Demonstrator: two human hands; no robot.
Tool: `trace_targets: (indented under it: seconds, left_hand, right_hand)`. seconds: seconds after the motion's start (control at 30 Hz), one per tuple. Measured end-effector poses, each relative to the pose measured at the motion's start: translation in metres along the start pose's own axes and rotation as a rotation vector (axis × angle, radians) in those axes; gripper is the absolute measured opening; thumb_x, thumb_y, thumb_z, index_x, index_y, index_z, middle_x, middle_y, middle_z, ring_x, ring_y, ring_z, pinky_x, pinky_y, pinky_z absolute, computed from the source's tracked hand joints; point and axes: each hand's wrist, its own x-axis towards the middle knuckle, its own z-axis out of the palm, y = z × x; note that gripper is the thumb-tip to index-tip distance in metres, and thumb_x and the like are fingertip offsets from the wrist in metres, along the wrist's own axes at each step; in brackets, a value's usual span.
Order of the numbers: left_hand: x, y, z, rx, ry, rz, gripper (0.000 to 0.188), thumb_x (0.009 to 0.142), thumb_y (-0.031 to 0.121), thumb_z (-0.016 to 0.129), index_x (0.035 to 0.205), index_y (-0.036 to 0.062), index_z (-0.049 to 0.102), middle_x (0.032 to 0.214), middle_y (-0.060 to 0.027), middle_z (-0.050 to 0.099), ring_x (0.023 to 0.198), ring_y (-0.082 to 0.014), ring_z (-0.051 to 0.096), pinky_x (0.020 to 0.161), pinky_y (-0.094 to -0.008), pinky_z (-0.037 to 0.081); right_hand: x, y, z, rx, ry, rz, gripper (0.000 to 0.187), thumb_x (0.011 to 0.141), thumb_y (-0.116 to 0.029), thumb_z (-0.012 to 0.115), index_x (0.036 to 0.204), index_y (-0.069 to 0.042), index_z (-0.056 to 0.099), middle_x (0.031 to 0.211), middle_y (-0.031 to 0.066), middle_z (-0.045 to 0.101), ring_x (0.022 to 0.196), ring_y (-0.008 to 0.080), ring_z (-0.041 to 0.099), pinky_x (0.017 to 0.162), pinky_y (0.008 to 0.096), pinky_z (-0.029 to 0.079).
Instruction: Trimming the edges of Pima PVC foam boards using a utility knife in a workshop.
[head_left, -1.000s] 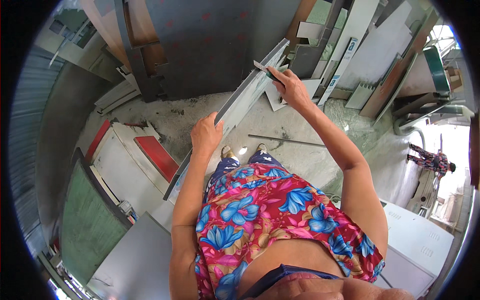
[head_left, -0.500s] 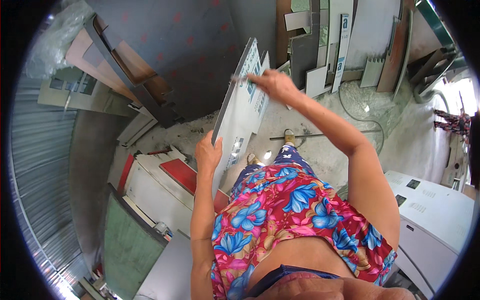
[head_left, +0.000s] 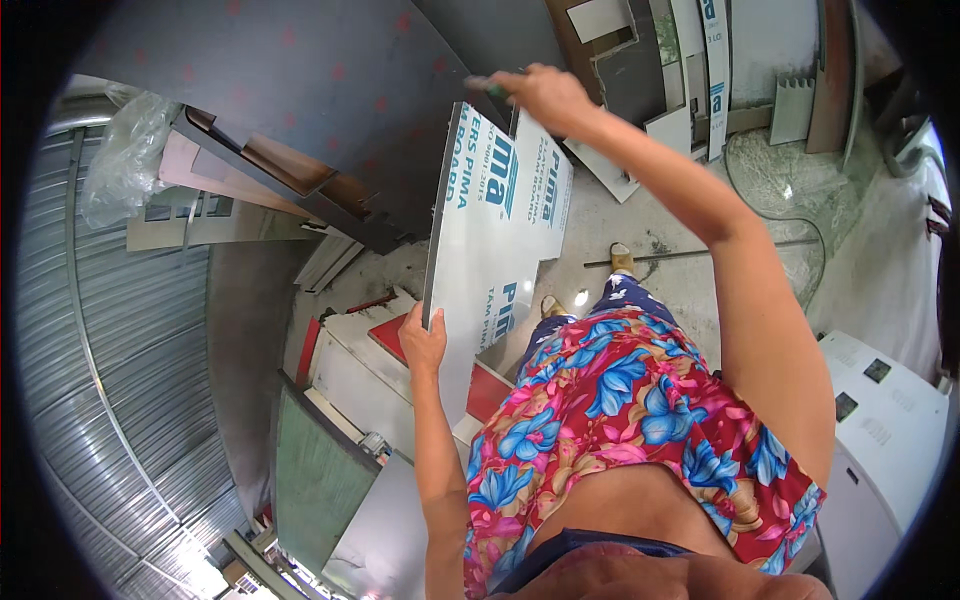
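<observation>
A white panel [head_left: 478, 270] with blue-green lettering and a notched far right side stands tilted on edge in front of me. My left hand [head_left: 424, 340] grips the panel's left edge near its lower part, with the thumb over the printed face. Just past the panel's far top corner is my right hand [head_left: 548, 98], its fingers closed round a small hand tool [head_left: 490, 87] with a greenish handle. Motion blurs the tool's greyish tip, so its exact kind does not show. The tip appears apart from the panel.
A large dark sheet [head_left: 300, 90] leans behind the panel. Several offcuts [head_left: 690, 130] rest against the far wall. A long thin bar [head_left: 700, 252] and a hose [head_left: 823, 240] lie on the floor. A white cabinet [head_left: 880, 430] stands at right, and a green board [head_left: 320, 480] at left.
My right hand with the small tool has moved from the panel's upper edge to beyond its far corner. The left hand keeps its grip; the panel's printed face now shows more.
</observation>
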Motion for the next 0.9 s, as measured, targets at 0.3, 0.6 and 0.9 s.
trace_targets:
  seconds: [0.3,0.6,0.9]
  left_hand:
    - [0.036,0.068,0.035,0.042,0.098,0.033,0.02,0.082,0.015,0.07,0.096,0.0011,0.066,0.083,-0.0184,0.066,0.079,-0.0385,0.064,0.071,-0.0446,0.051]
    - [0.044,0.104,0.063,0.155,0.139,-0.047,0.023,0.082,0.019,0.073,0.095,0.001,0.068,0.081,-0.0169,0.067,0.073,-0.0362,0.065,0.069,-0.0436,0.051]
    - [0.131,0.196,0.123,0.127,0.084,0.044,0.035,0.084,0.02,0.073,0.113,0.0041,0.062,0.096,-0.0183,0.07,0.085,-0.0355,0.068,0.077,-0.0414,0.052]
  right_hand:
    - [0.052,0.068,-0.007,-0.043,-0.067,-0.088,0.031,0.091,-0.021,0.06,0.119,-0.024,0.071,0.098,0.0158,0.067,0.087,0.0316,0.069,0.071,0.0426,0.054]
    - [0.034,0.084,0.001,0.311,-0.219,-0.409,0.04,0.083,-0.013,0.069,0.123,-0.018,0.069,0.139,0.0137,0.053,0.101,0.0314,0.069,0.072,0.04,0.055]
    - [0.019,0.136,0.022,0.409,-0.117,-0.323,0.042,0.081,-0.006,0.068,0.121,-0.016,0.07,0.142,0.0127,0.053,0.092,0.0266,0.072,0.064,0.0358,0.055]
